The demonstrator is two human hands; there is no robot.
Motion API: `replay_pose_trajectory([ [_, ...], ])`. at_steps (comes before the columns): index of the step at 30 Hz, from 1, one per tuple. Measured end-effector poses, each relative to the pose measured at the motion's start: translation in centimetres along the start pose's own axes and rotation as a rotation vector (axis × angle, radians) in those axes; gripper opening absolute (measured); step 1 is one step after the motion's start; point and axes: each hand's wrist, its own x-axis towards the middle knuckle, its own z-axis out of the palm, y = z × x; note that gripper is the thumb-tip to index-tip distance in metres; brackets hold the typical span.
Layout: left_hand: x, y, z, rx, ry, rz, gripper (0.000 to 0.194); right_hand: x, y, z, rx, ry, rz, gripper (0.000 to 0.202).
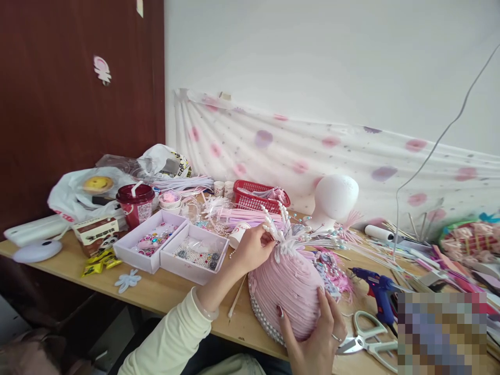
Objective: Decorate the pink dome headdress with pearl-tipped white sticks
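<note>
A rounded pink cap (285,291), wrapped in fine ridged cords and edged with rows of pearls, lies tilted at the table's front. White leaf-like pieces (287,247) and upright pearl sprigs (283,213) stand on its crown. My left hand (253,250) is at the crown, fingertips pinched at the base of a pearl sprig; the exact grip is partly hidden. My right hand (314,330) grips the cap's near right side, thumb and fingers spread around it. Just right of this hand lie scissors (367,336) with pale green handles.
Two white boxes (172,268) of beads and gems stand left, near a red cup (135,205). A blue glue gun (378,291) lies right. Behind are a white foam head (336,198) and a red basket (253,198). A thin stick (236,299) lies left of the cap.
</note>
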Motion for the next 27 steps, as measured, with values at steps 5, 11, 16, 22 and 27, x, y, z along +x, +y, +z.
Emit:
replay_pose_trajectory([
  [5, 0.03, -0.37, 0.07, 0.015, 0.003, -0.001, 0.012, 0.11, -0.51, -0.14, 0.006, -0.028, 0.039, 0.082],
  [11, 0.05, -0.53, 0.08, 0.036, 0.006, -0.002, 0.012, 0.08, -0.83, -0.21, 0.022, -0.041, 0.070, 0.080],
  [16, 0.05, -0.36, 0.01, 0.067, 0.010, -0.018, 0.013, -0.06, -0.83, -0.35, 0.021, -0.047, 0.065, 0.079],
  [22, 0.17, -0.47, 0.06, 0.052, 0.019, -0.021, 0.013, -0.08, -0.87, -0.32, 0.024, -0.052, 0.052, 0.078],
  [27, 0.18, -0.59, 0.06, 0.057, 0.013, -0.020, 0.013, -0.12, -0.94, -0.42, 0.021, -0.059, 0.052, 0.078],
])
